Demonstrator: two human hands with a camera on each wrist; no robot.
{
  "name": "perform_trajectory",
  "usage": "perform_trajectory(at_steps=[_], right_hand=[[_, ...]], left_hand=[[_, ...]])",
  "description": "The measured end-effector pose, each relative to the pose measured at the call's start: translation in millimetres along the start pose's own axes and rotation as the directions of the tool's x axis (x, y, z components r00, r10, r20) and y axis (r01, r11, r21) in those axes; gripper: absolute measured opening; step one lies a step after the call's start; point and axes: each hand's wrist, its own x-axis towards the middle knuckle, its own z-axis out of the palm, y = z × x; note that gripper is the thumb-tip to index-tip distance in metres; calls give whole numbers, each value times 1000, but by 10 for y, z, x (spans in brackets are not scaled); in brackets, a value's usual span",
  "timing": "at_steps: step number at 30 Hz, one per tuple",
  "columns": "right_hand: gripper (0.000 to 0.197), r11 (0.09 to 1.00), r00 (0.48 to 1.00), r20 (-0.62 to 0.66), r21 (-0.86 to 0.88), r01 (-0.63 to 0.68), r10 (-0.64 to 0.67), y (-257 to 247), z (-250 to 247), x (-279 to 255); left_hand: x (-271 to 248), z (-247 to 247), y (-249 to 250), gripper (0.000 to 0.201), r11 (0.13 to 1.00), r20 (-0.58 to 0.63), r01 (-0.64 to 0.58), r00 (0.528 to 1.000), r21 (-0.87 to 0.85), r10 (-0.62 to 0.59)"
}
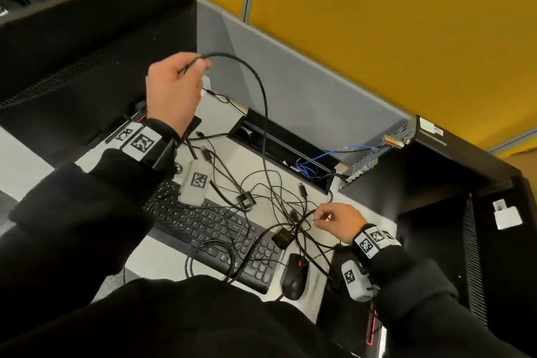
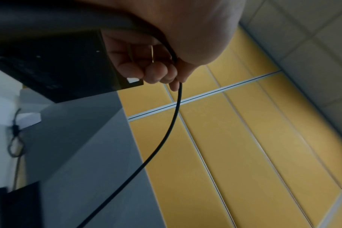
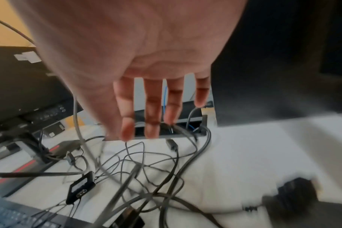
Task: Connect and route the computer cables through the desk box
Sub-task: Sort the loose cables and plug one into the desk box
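My left hand (image 1: 194, 67) is raised in front of the monitor's back (image 1: 96, 38) and grips a thick black cable (image 1: 263, 113) near its end. That cable arcs up, then drops into the tangle of cables (image 1: 279, 206) on the desk. In the left wrist view my curled fingers (image 2: 158, 74) wrap the same cable (image 2: 175, 111). My right hand (image 1: 319, 216) is low over the tangle, thumb and index pinching a thin black cable (image 1: 308, 216); the other fingers (image 3: 152, 111) stay straight. The open desk box (image 1: 287, 145) lies behind, with blue cables (image 1: 308, 166) inside.
A black keyboard (image 1: 209, 227) and mouse (image 1: 293, 276) lie at the front of the white desk. Two small black adapters (image 1: 282, 237) sit among the cables. A black computer tower (image 1: 436, 171) stands on the right. Grey and yellow partition panels (image 1: 377, 23) close off the back.
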Motion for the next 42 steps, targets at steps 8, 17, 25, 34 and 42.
perform_trajectory(at_steps=[8,17,25,34,42], right_hand=[[37,988,993,-16,98,-118,120,-536,11,191],[31,910,994,104,408,-77,37,-1191,58,414],[35,269,829,-297,945,185,474,-1466,-759,8],[31,381,943,-199,920,86,267,-2069,-539,136],[26,736,999,28,677,-3,-21,-2010,-308,134]], left_hand=[[-147,101,-208,21,984,244,121,966,-132,-86],[428,-186,282,23,837,340,83,932,-540,128],[942,-405,-318,28,919,351,-159,936,361,24],[262,184,-257,90,400,844,-887,387,231,372],[523,94,-438,40,641,967,-737,252,214,-33]])
